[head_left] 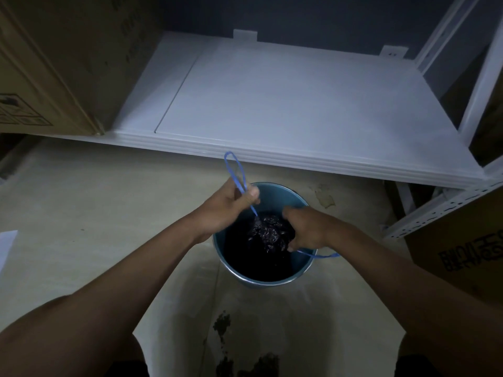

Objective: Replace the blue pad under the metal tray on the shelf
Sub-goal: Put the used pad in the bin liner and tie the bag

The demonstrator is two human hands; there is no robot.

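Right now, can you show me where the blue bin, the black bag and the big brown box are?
blue bin (275, 282), head view, on its near rim.
black bag (265, 235), head view, on its gathered, crinkled top.
brown box (46, 58), head view, on its front face.

Dim light fills the room. A pale beige floor (81, 213) takes up the lower half of the frame, marked with dark stains (221, 322) near the bottom centre. A white shelf board (299, 110) spans the upper middle, carried by white perforated metal uprights (441, 210) at right. A dark wall (299, 14) runs behind it along the top. Cardboard boxes stand at upper left (49, 63) and lower right (460, 246).
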